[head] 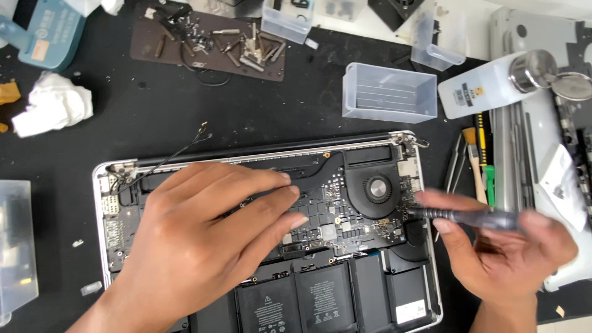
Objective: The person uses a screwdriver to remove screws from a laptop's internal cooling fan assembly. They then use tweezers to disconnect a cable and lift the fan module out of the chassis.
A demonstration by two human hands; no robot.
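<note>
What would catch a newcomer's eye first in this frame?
The opened laptop in the middle of the black mat, its back cover off, with circuit board, round fan and black battery cells exposed. The left hand lies spread over the board, while the right hand at the laptop's right edge holds a dark screwdriver. Behind, a clear plastic tray and a scatter of screws stand out.

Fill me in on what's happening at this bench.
A person is working on an opened laptop lying bottom-up on a black mat, its logic board, fan and battery cells exposed. The left hand rests flat on the board. The right hand holds a screwdriver, tip near the fan. A clear plastic tray sits behind.
</note>
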